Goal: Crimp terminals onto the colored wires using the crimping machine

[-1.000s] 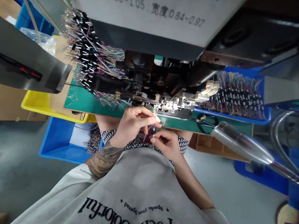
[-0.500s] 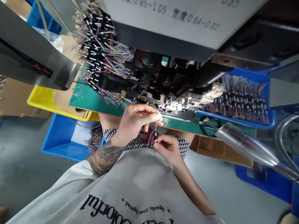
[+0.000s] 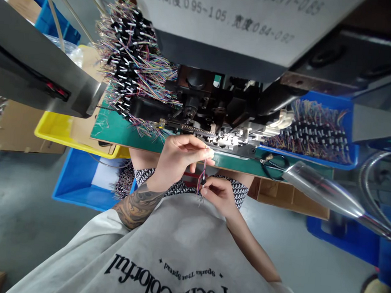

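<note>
A short wire harness [image 3: 204, 171] with thin coloured wires and a black sleeve runs between my two hands, in front of the machine's edge. Thumb and fingertips of my left hand [image 3: 184, 157] pinch its upper end. Lower down, my right hand [image 3: 219, 192] is closed on the harness near the black sleeve, and loose wire ends fan out below the fingertips. Just beyond my left fingertips is the lit metal working area of a crimping machine [image 3: 230, 138]. What lies inside each pinch is mostly covered by the fingers.
A big pile of wire harnesses [image 3: 130, 63] lies left of the machine. More fill a blue bin [image 3: 355, 156] on the right. Black-handled scissors [image 3: 274, 166] rest on the green tabletop [image 3: 121, 133], near a clear-tipped hose [image 3: 325, 189]. Yellow [image 3: 51, 129] and blue [image 3: 72, 186] bins stand at lower left.
Both hands keep their hold on the harness. My left fingertips have shifted very slightly, and the wires between the hands hang a little differently. The view has moved a touch.
</note>
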The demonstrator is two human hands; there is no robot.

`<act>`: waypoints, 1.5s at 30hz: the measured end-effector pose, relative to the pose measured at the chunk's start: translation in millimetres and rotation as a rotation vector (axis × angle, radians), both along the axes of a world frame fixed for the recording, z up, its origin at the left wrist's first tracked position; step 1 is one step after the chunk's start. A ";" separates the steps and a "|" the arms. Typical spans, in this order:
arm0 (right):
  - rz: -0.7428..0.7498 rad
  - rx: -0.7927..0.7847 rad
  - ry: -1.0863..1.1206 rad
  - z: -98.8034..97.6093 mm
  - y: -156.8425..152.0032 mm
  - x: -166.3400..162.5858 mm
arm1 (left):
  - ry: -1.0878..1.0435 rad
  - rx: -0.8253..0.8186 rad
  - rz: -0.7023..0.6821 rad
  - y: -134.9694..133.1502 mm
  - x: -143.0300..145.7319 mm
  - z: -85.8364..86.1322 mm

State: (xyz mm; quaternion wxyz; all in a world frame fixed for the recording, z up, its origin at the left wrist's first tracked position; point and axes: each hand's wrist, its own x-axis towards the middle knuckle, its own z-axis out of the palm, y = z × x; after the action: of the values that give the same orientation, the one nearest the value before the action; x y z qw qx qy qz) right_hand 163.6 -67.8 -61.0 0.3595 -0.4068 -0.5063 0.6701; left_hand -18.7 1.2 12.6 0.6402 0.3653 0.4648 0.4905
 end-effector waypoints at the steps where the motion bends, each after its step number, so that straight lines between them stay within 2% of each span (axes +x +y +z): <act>1: 0.000 -0.002 -0.001 -0.1 -0.1 -0.3 | 0.009 -0.004 0.003 -0.2 0.3 0.4; 20: -0.048 -0.038 0.020 -2.3 -2.5 -0.8 | 0.017 0.027 0.021 0.0 1.6 -2.8; 25: -0.126 0.010 -0.001 -0.6 3.1 3.5 | 0.021 -0.052 -0.120 -3.1 0.8 -12.2; 28: -0.171 0.129 -0.063 6.9 15.8 7.8 | -0.025 -0.115 -0.140 -5.3 1.4 -19.2; 32: -0.440 0.212 -0.171 27.2 37.9 4.3 | -0.072 -0.130 -0.128 -6.8 6.1 -26.7; 34: -0.523 0.225 -0.203 38.6 48.4 -2.0 | -0.081 -0.125 -0.135 -6.5 9.4 -29.3; 38: -0.529 0.287 -0.225 52.6 62.6 -14.4 | -0.028 -0.059 -0.104 -3.9 14.1 -32.9; 45: -0.566 0.263 -0.142 52.7 67.0 -21.0 | 0.066 -0.004 0.004 -0.4 15.9 -34.0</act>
State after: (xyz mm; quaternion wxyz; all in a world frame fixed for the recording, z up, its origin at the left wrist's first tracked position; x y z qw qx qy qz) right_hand 142.6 -0.8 -8.3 0.5449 -0.5272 -0.4793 0.4421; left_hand -2.8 0.8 -21.4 0.6243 0.3789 0.4875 0.4785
